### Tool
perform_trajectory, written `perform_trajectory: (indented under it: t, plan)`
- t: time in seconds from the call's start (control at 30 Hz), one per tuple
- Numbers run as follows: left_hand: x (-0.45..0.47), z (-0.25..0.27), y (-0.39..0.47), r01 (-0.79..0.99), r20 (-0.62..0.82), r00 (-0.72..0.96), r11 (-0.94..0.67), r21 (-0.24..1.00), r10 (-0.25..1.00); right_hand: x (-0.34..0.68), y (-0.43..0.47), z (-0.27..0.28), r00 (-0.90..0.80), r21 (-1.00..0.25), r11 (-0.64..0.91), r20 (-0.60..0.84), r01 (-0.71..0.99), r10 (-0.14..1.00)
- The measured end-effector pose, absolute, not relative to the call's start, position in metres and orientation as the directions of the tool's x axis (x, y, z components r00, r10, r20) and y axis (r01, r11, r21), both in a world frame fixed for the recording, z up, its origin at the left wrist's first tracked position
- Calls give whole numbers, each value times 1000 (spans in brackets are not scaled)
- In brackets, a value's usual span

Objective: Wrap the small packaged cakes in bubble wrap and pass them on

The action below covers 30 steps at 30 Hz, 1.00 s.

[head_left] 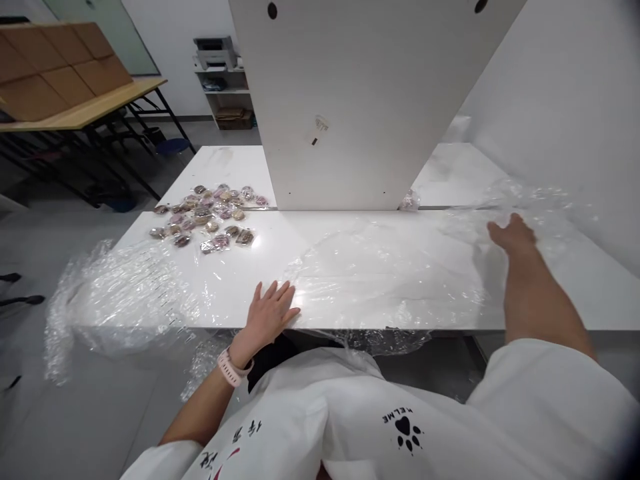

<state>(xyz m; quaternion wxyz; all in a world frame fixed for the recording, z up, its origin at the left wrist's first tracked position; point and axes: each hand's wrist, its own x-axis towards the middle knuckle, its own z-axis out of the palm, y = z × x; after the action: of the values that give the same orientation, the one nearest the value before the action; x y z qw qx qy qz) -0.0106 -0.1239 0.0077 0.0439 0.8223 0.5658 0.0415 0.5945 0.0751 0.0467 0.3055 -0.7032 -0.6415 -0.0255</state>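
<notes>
My left hand (pixel 271 313) lies flat with fingers spread near the front edge of the white table (pixel 235 293), by the left margin of a thin clear plastic sheet (pixel 380 273). The sheet stretches over the middle of the tabletop, and part of it hangs below the front edge. Far out to the right, my right hand (pixel 515 233) reaches over crumpled clear plastic (pixel 540 200), thumb and fingers apart. Its fingertips are slightly blurred, and I cannot tell how firmly they touch the film.
Several small wrapped pieces (pixel 203 213) lie at the table's back left. A pile of clear plastic bags (pixel 130 293) overhangs the left front corner. An upright white panel (pixel 345 107) stands behind the table. Cardboard boxes (pixel 60 70) and a printer (pixel 216 53) are farther back.
</notes>
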Motion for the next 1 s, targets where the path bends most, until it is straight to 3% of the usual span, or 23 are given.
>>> perform_trajectory:
  t: [0.1, 0.2, 0.33, 0.47, 0.6, 0.87, 1.0]
  plan:
    - [-37, 23, -127, 976, 77, 162, -172, 136, 984, 574, 67, 55, 214, -457, 19, 453, 889, 865]
    - [-53, 35, -101, 976, 194, 17, -59, 210, 981, 482, 27, 32, 248, -516, 25, 451, 856, 857]
    - [-74, 40, -29, 961, 227, -218, 169, 219, 949, 332, -44, -21, -259, -423, 358, 274, 832, 926]
    - [-100, 27, 33, 914, 45, -367, 351, 201, 929, 286, -64, -55, -476, -257, 508, 181, 822, 861]
    - [-114, 8, 56, 916, -105, -330, 345, 203, 938, 320, -30, -60, -563, -212, 589, 177, 780, 808]
    - [-104, -12, 47, 990, 73, -50, 40, 138, 996, 345, 25, -44, -579, -425, 531, 22, 733, 815]
    - [-95, 1, 46, 986, 111, -23, 4, 165, 994, 331, 25, -46, -463, -446, 461, 111, 767, 879]
